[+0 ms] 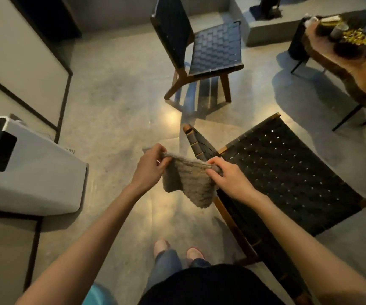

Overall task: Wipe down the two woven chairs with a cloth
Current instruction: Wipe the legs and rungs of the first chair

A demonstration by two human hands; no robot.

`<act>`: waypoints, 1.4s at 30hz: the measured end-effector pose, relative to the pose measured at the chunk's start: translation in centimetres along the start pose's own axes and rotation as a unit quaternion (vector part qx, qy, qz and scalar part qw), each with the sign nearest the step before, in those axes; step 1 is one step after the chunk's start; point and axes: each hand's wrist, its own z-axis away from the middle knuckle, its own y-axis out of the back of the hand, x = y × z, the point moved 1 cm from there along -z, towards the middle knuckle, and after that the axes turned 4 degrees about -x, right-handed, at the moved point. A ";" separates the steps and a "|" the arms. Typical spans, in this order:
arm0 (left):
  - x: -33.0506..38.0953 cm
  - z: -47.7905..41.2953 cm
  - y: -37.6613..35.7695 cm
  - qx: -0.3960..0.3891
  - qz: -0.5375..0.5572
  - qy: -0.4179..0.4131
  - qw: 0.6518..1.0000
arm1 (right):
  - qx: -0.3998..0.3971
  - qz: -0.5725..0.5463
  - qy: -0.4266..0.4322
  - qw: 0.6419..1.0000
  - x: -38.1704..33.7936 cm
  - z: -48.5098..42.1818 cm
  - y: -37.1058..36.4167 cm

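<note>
A grey fuzzy cloth (pixel 188 183) hangs stretched between both hands in the middle of the view. My left hand (pixel 151 166) pinches its left top edge and my right hand (pixel 228 175) grips its right top edge. Right of the cloth stands the near woven chair (pixel 287 179), its dark strap seat facing me and its wooden frame at my right forearm. The cloth hangs just over that chair's back corner; whether it touches is unclear. The far woven chair (pixel 215 49) stands at the top centre, dark blue weave on wooden legs.
A white appliance (pixel 36 168) sits at the left by a pale cabinet wall (pixel 12 62). A wooden table (pixel 358 69) with dishes stands at the upper right. A grey step (pixel 272 34) lies behind the far chair. Polished floor (pixel 122 111) lies between the chairs.
</note>
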 end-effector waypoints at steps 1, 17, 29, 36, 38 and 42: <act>-0.7 -1.6 0.6 0.000 -0.006 -0.011 1.000 | 0.012 -0.006 -0.020 1.000 -0.3 -1.0 -0.3; -7.1 -24.9 1.9 -0.248 -0.031 -0.117 0.961 | 0.224 -0.180 -0.255 0.923 -2.0 -15.5 -5.2; -7.8 -25.9 -9.7 -0.311 0.080 -0.121 0.939 | 0.385 -0.175 -0.394 0.816 6.7 -16.0 -7.0; -8.7 -28.2 -11.6 -0.335 0.024 -0.180 0.925 | 0.394 -0.182 -0.407 0.803 9.2 -18.1 -7.4; -8.7 -28.5 -12.0 -0.323 0.005 -0.205 0.924 | 0.391 -0.178 -0.406 0.807 9.5 -18.6 -7.7; -9.7 -26.3 -12.5 -0.221 0.023 -0.230 0.947 | 0.413 -0.177 -0.392 0.803 9.3 -18.8 -8.7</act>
